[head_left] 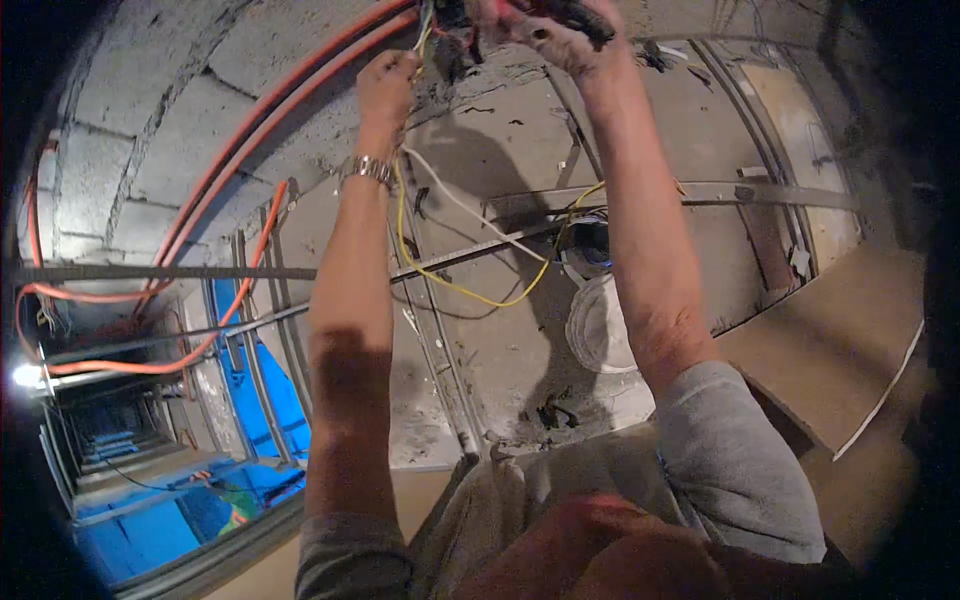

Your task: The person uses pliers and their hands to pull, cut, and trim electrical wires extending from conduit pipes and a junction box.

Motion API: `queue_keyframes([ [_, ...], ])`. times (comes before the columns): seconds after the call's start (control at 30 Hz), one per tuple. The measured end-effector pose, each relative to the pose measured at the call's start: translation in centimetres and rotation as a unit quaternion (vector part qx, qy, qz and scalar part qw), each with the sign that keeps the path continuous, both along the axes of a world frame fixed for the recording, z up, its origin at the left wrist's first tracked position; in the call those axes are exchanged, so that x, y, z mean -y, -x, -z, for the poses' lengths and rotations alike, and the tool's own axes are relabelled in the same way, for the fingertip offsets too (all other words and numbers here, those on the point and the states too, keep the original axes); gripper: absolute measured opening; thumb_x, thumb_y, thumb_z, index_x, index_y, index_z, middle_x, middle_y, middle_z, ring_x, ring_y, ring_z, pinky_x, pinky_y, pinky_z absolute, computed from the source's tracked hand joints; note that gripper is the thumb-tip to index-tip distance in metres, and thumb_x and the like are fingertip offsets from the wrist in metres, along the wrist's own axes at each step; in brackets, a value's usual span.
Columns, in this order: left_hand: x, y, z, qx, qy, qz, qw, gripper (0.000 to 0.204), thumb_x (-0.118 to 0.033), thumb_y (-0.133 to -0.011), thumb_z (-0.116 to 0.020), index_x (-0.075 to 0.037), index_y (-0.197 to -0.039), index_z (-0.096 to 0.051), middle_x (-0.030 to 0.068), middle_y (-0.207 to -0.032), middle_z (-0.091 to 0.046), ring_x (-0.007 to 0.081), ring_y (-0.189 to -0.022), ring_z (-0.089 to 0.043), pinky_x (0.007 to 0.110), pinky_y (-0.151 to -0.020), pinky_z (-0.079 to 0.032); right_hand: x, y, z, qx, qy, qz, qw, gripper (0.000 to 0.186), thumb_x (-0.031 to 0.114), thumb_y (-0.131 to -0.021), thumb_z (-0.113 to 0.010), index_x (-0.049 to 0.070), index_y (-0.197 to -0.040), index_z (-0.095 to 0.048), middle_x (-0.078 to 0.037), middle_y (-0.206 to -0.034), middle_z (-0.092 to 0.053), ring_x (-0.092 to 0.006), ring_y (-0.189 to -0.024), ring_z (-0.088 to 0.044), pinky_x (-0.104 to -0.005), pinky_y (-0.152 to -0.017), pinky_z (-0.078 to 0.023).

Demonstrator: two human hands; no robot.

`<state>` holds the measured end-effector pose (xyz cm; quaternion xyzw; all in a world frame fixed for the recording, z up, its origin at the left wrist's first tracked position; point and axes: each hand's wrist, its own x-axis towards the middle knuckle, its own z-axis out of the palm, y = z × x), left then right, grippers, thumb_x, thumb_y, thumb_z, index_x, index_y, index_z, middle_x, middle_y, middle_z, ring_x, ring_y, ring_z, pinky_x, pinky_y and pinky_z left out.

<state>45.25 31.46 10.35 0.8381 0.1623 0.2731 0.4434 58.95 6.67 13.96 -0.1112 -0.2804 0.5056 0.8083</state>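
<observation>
At the top, my left hand [388,85] is closed in a pinch on a bundle of thin electrical wires [425,38]. A metal-band watch [368,170] circles that wrist. My right hand [572,45], partly cut off by the upper edge, is closed around a black-and-red hand tool [580,18]; its exact kind is blurred. Dark material and loose wire ends lie between the two hands. Below my left hand a yellow wire [470,294] hangs in a wide loop, beside a white cable [462,203].
Orange conduits [235,150] run along the block wall [185,110] at left. Metal rails [455,254] cross the middle. A white bucket-like container [600,325] stands by my right forearm, with a brown board [825,345] further right. A bright lamp [28,376] shines at far left.
</observation>
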Motion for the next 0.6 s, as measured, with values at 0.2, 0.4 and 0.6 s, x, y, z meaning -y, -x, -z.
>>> queue_keyframes([
  [0.2,6.4,-3.2,-3.0,0.032,-0.229,-0.084,0.969,0.022,-0.019,-0.089,-0.067,0.002,-0.093,-0.073,0.0249,-0.084,-0.07,0.0429,-0.078,-0.067,0.048,-0.076,-0.052,0.5,0.0,-0.3,-0.022,-0.025,-0.021,0.999,0.04,0.016,-0.101,-0.05,-0.011,-0.132,-0.052,-0.035,-0.11,-0.065,-0.0433,-0.09,-0.072,-0.0423,-0.057,-0.065],
  [0.4,5.4,-2.0,1.4,0.123,-0.302,0.019,0.945,0.02,-0.01,-0.086,-0.062,0.005,-0.099,-0.066,0.0275,-0.098,-0.069,0.0458,-0.092,-0.065,0.048,-0.082,-0.051,0.6,0.8,0.0,-0.046,-0.051,-0.059,0.996,0.036,0.013,-0.102,-0.048,-0.013,-0.127,-0.053,-0.036,-0.105,-0.066,-0.0437,-0.086,-0.073,-0.0412,-0.054,-0.065],
  [0.6,5.1,-1.7,2.4,0.026,-0.179,0.002,0.984,0.019,-0.01,-0.094,-0.056,0.005,-0.103,-0.064,0.0261,-0.097,-0.068,0.0442,-0.093,-0.066,0.047,-0.085,-0.05,0.7,0.3,1.0,-0.061,-0.119,-0.129,0.983,0.033,0.01,-0.103,-0.046,-0.016,-0.123,-0.055,-0.037,-0.1,-0.067,-0.0442,-0.082,-0.074,-0.0401,-0.051,-0.065],
])
